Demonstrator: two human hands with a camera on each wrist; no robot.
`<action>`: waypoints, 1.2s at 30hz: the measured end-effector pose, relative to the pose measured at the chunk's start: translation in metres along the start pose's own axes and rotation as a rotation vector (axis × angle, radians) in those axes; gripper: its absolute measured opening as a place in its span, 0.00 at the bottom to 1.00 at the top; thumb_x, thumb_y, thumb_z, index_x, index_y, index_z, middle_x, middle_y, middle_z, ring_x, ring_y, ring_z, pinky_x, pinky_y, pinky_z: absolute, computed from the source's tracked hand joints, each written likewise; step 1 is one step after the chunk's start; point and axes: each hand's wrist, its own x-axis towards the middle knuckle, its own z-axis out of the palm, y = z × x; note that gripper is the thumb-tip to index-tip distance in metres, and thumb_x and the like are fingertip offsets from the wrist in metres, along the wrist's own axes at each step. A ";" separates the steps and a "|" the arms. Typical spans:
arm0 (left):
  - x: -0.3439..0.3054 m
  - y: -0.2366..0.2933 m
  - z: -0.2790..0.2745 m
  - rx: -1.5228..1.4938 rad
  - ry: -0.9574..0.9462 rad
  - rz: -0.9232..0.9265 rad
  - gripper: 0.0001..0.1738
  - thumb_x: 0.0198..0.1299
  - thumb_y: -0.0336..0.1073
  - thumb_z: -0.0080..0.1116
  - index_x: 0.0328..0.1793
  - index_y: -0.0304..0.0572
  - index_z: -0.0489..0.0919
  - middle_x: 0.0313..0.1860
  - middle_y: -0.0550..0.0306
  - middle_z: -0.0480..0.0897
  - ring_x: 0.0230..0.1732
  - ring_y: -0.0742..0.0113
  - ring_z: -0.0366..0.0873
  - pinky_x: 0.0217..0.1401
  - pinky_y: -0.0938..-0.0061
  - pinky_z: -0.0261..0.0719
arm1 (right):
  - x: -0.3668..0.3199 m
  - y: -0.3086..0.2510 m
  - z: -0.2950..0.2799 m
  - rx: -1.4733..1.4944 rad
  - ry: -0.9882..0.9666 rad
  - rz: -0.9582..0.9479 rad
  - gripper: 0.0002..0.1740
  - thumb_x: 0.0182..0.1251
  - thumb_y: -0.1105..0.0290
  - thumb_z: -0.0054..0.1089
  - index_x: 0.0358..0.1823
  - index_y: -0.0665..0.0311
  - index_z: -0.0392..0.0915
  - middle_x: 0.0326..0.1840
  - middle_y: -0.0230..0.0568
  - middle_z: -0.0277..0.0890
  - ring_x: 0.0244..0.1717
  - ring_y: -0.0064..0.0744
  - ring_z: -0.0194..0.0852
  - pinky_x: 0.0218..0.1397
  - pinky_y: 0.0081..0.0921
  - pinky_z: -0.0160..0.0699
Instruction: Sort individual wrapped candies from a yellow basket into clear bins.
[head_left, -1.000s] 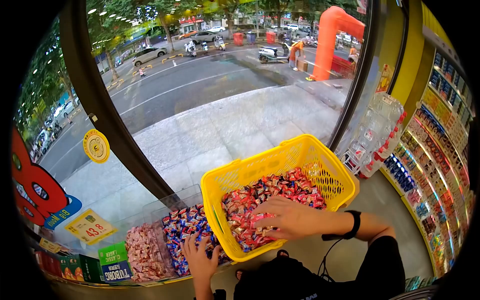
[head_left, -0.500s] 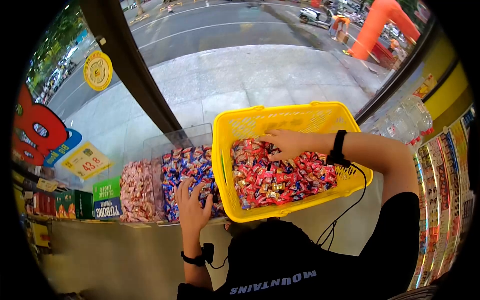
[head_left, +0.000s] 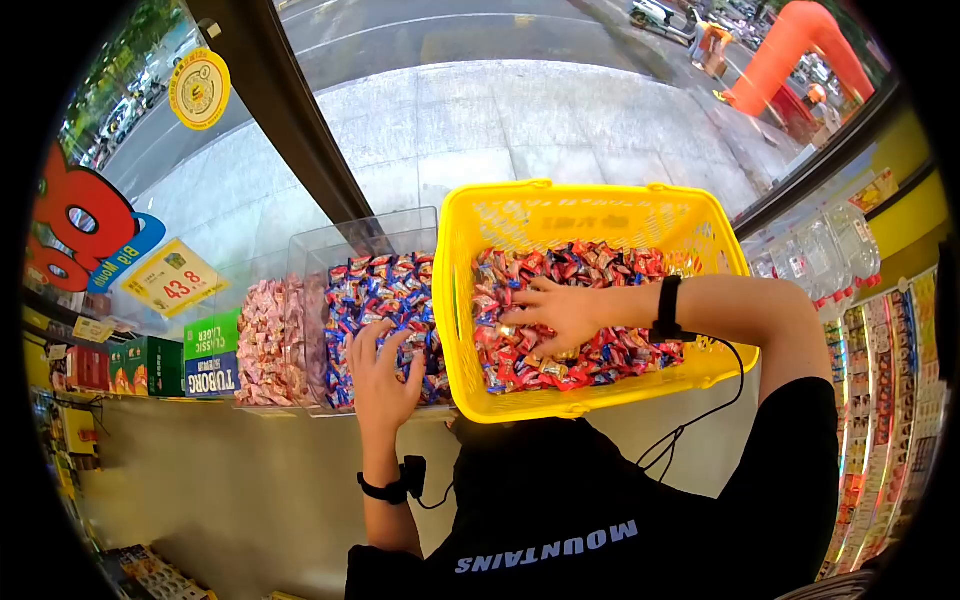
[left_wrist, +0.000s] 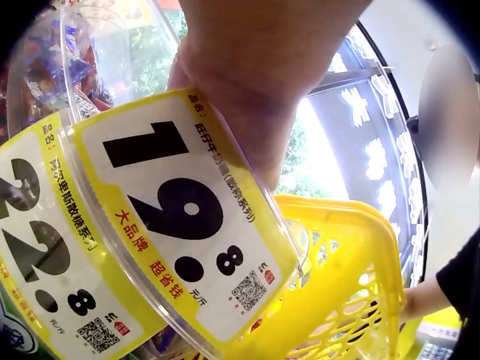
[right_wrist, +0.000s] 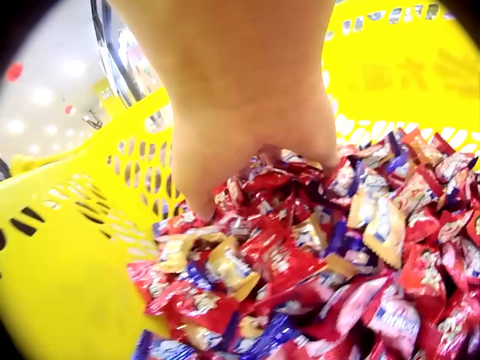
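Observation:
A yellow plastic basket (head_left: pixel 455 300) holds a wide layer of wrapped candies (head_left: pixel 620 355), mostly red with some gold and blue. My right hand (head_left: pixel 565 312) lies on these candies, fingers spread and pointing left. In the right wrist view its fingertips are hidden among the candies (right_wrist: pixel 277 255). To the left of the basket, a clear bin (head_left: pixel 385 225) is full of blue and red wrapped candies (head_left: pixel 385 285). Over the near part of that bin is my left hand (head_left: pixel 385 380), its fingers loosely extended. The left wrist view shows this hand (left_wrist: pixel 247 97) behind a price card (left_wrist: pixel 180 210).
Pink wrapped candies (head_left: pixel 272 345) fill another bin on the left, beside a Tuborg box (head_left: pixel 212 355). A window post (head_left: pixel 300 120) and glass stand behind the bins. Water bottles (head_left: pixel 820 250) and stocked shelves (head_left: pixel 880 400) line the right. A black cable (head_left: pixel 690 425) hangs from the right wrist.
The view has tilted downward. My right hand shifted to the basket's far left part, then came back nearer onto the candies. My left hand stays over the blue candies.

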 end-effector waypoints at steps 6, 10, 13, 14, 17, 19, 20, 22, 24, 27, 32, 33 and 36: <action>-0.002 0.000 0.002 0.005 0.021 -0.004 0.16 0.62 0.37 0.74 0.56 0.46 0.87 0.67 0.50 0.81 0.74 0.42 0.74 0.85 0.35 0.60 | -0.022 -0.010 -0.010 0.049 -0.244 -0.115 0.50 0.67 0.44 0.73 0.89 0.44 0.63 0.95 0.59 0.46 0.89 0.80 0.45 0.88 0.67 0.55; -0.002 0.000 0.001 0.017 0.023 0.003 0.16 0.62 0.37 0.74 0.54 0.46 0.87 0.67 0.50 0.81 0.74 0.43 0.75 0.85 0.36 0.61 | -0.021 0.004 -0.030 0.244 -0.211 -0.233 0.43 0.72 0.53 0.70 0.86 0.53 0.68 0.91 0.63 0.56 0.86 0.65 0.61 0.87 0.52 0.64; -0.001 0.001 0.002 0.007 0.031 -0.007 0.15 0.61 0.37 0.74 0.53 0.46 0.88 0.66 0.50 0.81 0.74 0.43 0.75 0.85 0.36 0.61 | -0.010 0.005 -0.049 0.191 -0.060 -0.042 0.42 0.72 0.53 0.70 0.85 0.55 0.69 0.88 0.64 0.60 0.84 0.67 0.64 0.85 0.54 0.67; -0.001 0.001 0.002 0.010 0.029 -0.010 0.15 0.61 0.37 0.74 0.53 0.47 0.88 0.66 0.50 0.81 0.74 0.43 0.75 0.85 0.36 0.61 | -0.003 0.011 -0.044 0.179 0.016 -0.002 0.41 0.71 0.53 0.70 0.83 0.55 0.70 0.86 0.63 0.61 0.82 0.67 0.67 0.83 0.54 0.69; -0.001 0.000 0.001 0.017 0.023 -0.008 0.14 0.61 0.37 0.74 0.53 0.48 0.88 0.66 0.50 0.81 0.73 0.43 0.75 0.85 0.35 0.61 | 0.023 0.023 -0.027 -0.031 0.155 0.032 0.41 0.71 0.53 0.69 0.83 0.55 0.70 0.87 0.62 0.61 0.81 0.67 0.68 0.82 0.53 0.70; -0.001 0.002 0.000 0.014 0.021 -0.009 0.14 0.61 0.37 0.74 0.53 0.48 0.89 0.65 0.50 0.81 0.73 0.43 0.76 0.85 0.35 0.61 | 0.035 0.019 -0.029 -0.016 0.148 0.092 0.41 0.70 0.52 0.70 0.82 0.57 0.71 0.84 0.60 0.63 0.79 0.65 0.69 0.81 0.53 0.72; -0.002 0.001 0.000 0.008 0.022 -0.008 0.14 0.61 0.37 0.74 0.53 0.49 0.89 0.65 0.50 0.81 0.73 0.43 0.76 0.85 0.34 0.60 | 0.043 0.023 -0.021 -0.030 0.175 0.103 0.41 0.69 0.52 0.70 0.82 0.57 0.71 0.83 0.59 0.65 0.79 0.65 0.70 0.80 0.53 0.72; -0.003 0.000 0.001 -0.005 0.031 -0.004 0.14 0.61 0.37 0.74 0.53 0.48 0.88 0.65 0.50 0.81 0.73 0.43 0.76 0.85 0.34 0.61 | 0.053 0.020 -0.020 -0.077 0.179 0.120 0.42 0.68 0.52 0.71 0.81 0.56 0.72 0.79 0.57 0.68 0.76 0.62 0.73 0.79 0.52 0.74; -0.003 0.000 0.002 -0.018 0.044 -0.004 0.13 0.61 0.37 0.74 0.52 0.48 0.88 0.65 0.50 0.81 0.73 0.43 0.76 0.85 0.34 0.61 | 0.056 0.020 -0.026 -0.056 0.079 0.161 0.41 0.69 0.51 0.70 0.82 0.55 0.72 0.85 0.58 0.63 0.79 0.64 0.70 0.81 0.53 0.72; -0.003 0.003 0.000 -0.017 0.037 -0.023 0.12 0.62 0.37 0.74 0.51 0.48 0.88 0.65 0.50 0.81 0.72 0.43 0.76 0.84 0.34 0.60 | 0.055 0.019 -0.032 -0.074 -0.026 0.191 0.41 0.66 0.47 0.71 0.79 0.52 0.76 0.82 0.55 0.68 0.77 0.62 0.73 0.78 0.51 0.77; -0.001 0.007 -0.003 0.006 0.084 0.010 0.12 0.61 0.38 0.74 0.49 0.45 0.89 0.62 0.48 0.84 0.70 0.42 0.77 0.80 0.43 0.66 | 0.060 0.005 -0.035 -0.246 -0.060 0.273 0.40 0.61 0.44 0.71 0.75 0.49 0.81 0.73 0.46 0.77 0.74 0.57 0.76 0.72 0.57 0.80; -0.001 0.006 -0.004 0.020 0.070 0.009 0.12 0.61 0.38 0.74 0.49 0.46 0.89 0.63 0.48 0.83 0.70 0.42 0.77 0.80 0.41 0.66 | 0.061 0.002 -0.037 -0.268 -0.073 0.272 0.40 0.62 0.41 0.70 0.75 0.48 0.81 0.74 0.47 0.77 0.76 0.54 0.74 0.73 0.58 0.79; -0.004 0.005 -0.003 0.012 0.052 0.001 0.12 0.62 0.39 0.74 0.50 0.48 0.89 0.64 0.49 0.83 0.72 0.41 0.75 0.82 0.37 0.63 | 0.069 0.012 -0.033 -0.191 -0.092 0.278 0.39 0.63 0.41 0.69 0.75 0.47 0.81 0.75 0.45 0.77 0.76 0.53 0.75 0.72 0.60 0.79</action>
